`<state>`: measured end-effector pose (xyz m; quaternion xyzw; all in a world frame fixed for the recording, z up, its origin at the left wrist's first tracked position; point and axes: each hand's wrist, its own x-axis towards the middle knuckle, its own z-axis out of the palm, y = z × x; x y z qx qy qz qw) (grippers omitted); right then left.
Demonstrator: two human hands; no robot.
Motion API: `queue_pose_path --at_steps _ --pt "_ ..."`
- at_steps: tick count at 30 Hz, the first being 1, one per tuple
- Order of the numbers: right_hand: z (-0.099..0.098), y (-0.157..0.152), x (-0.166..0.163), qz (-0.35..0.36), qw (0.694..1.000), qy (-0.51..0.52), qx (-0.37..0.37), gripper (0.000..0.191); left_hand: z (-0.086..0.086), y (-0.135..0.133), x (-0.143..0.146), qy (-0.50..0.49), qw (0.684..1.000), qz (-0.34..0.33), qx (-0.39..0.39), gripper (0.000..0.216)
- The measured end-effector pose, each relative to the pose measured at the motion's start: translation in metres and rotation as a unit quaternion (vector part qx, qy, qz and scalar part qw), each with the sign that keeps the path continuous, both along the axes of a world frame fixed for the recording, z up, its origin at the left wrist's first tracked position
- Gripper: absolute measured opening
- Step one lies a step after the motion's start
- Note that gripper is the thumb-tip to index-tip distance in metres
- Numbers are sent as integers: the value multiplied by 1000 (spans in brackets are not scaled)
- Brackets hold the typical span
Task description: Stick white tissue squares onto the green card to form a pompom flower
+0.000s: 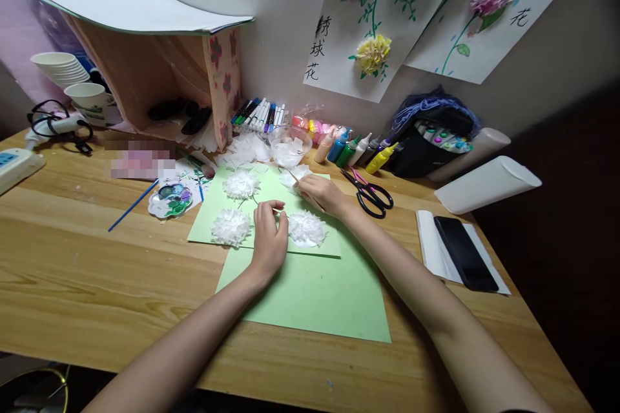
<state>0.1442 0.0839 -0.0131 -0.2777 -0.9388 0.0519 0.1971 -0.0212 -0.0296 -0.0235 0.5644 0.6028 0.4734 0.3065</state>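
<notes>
My left hand [271,232] rests on a light green sheet [206,229], its fingers a little bent and the thumb apart from them. Three fluffy white paper flowers surround it: one upper left [241,184], one lower left [231,227] and one right [307,228]. Dark thin lines run between them on the sheet. My right hand [322,193] is closed around a thin tan stick [292,175] at the sheet's far right. Under the stick's tip lies a white tissue-like piece [298,171], partly hidden by the fingers.
A second green sheet [320,297] lies nearer me. Black scissors [372,197], paint bottles [346,151] and a clear bowl [290,145] with white pieces stand beyond. Left are a paint palette [169,200] and blue brush [133,205]; right, a phone [465,251] on tissues.
</notes>
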Motion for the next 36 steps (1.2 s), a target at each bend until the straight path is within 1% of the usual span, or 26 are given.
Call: queue_pose_path --at_steps 2,4,6,8,10,12,15,17,19,22,26,30,33,36 --pt "-1 6 -5 8 1000 -7 6 21 -1 2 -2 1 1000 8 -1 9" --pt "1 9 -7 7 999 37 -16 19 -2 3 -4 5 1000 8 -3 9" --pt "4 8 -6 -10 991 121 -61 13 -4 5 -5 13 1000 0 -3 10" --pt "9 2 -3 -42 970 208 -119 9 -5 6 -5 27 1000 -10 0 11" --pt "14 -7 0 -71 947 257 -182 11 -5 6 -5 44 999 -18 10 14" --pt "20 -17 2 -78 932 269 -230 15 -4 7 -5 60 997 -29 30 20" --pt "28 -31 4 -57 930 253 -260 19 0 8 -6 83 993 -50 68 26" --pt "32 -38 3 -34 934 234 -267 18 3 10 -8 92 990 -66 81 26" --pt "34 -43 2 -17 938 217 -269 16 6 12 -11 90 988 -86 87 21" --pt "35 -47 -1 -17 944 208 -254 16 7 17 -15 84 987 -96 98 14" --pt "36 -48 0 -34 949 212 -232 20 6 19 -17 74 990 -57 102 13" --pt "36 -49 7 -8 955 173 -242 26 8 17 -16 54 992 -12 113 15" --pt "31 -49 11 9 960 140 -243 21 11 16 -15 43 992 8 116 15" --pt "24 -46 11 15 966 129 -222 14 13 16 -16 28 994 14 108 14"
